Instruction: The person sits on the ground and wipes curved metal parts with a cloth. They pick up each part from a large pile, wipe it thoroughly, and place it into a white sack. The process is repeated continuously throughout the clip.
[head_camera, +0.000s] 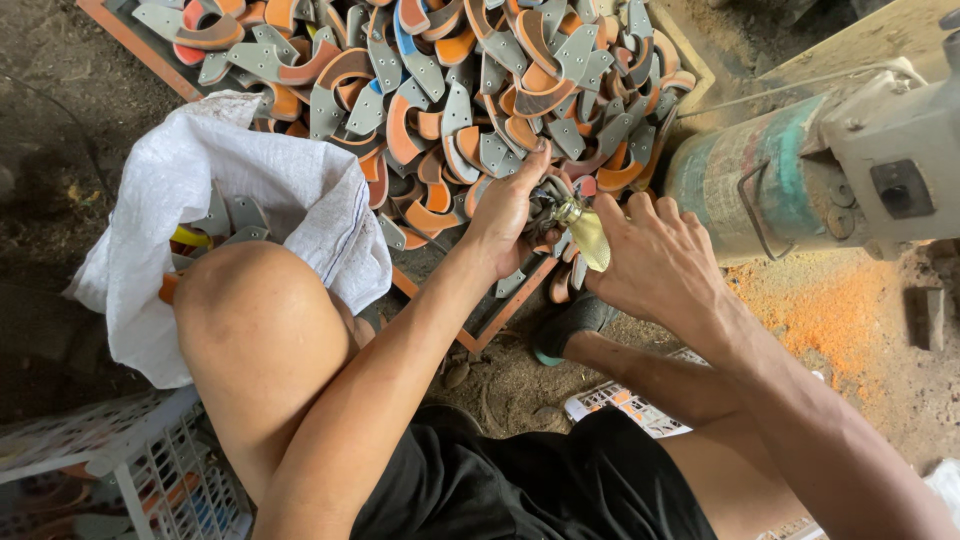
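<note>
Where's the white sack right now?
In the head view the white sack lies open on the left, beside the person's raised knee, touching the lower-left edge of the pile of grey-and-orange curved parts.

A white woven sack (200, 190) with thin stripes stands open at the left, beside the knee, with grey curved parts inside. A flat printed pack (625, 405), white with orange and dark marks, lies on the floor under the right forearm

You have grey metal pieces (470, 90) with orange, some blue, linings in an orange-rimmed tray (130, 45). Your sack (180, 170) is white with a thin blue stripe, the motor (745, 180) worn green, the dust (830, 310) orange, your shorts (540, 480) black.
</note>
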